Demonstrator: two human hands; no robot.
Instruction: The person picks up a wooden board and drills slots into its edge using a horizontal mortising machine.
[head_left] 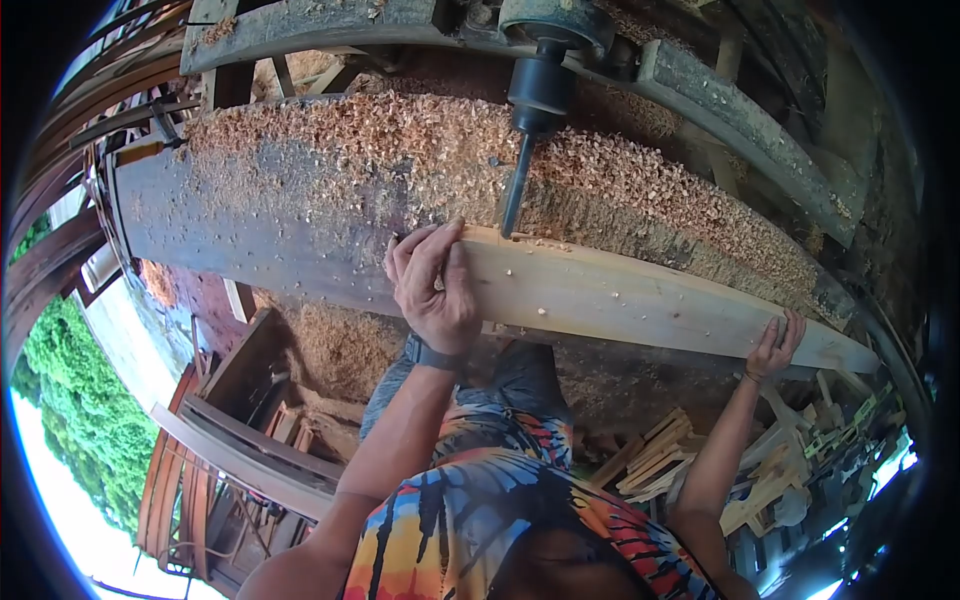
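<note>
A long pale wooden board [600, 290] lies on a dark work surface [270, 220] strewn with shavings. My left hand [435, 290] is closed round the board's left end, fingers over its far edge and a band on the wrist. Farther right, my right hand [776, 345] grips the near edge of the same board, thumb and fingers on it. A drill bit [518, 185] hangs from a black chuck [541, 90], its tip at the board's far edge, a little right of my left hand. Whether the tip touches the wood I cannot tell.
Heaped wood shavings [440, 130] run along the back of the surface. Behind them stand thick timber beams [740, 120]. Cut wood pieces [665, 455] lie low on the right. At the lower left is a wooden frame [250, 450], with a tool handle [138, 153] at the upper left.
</note>
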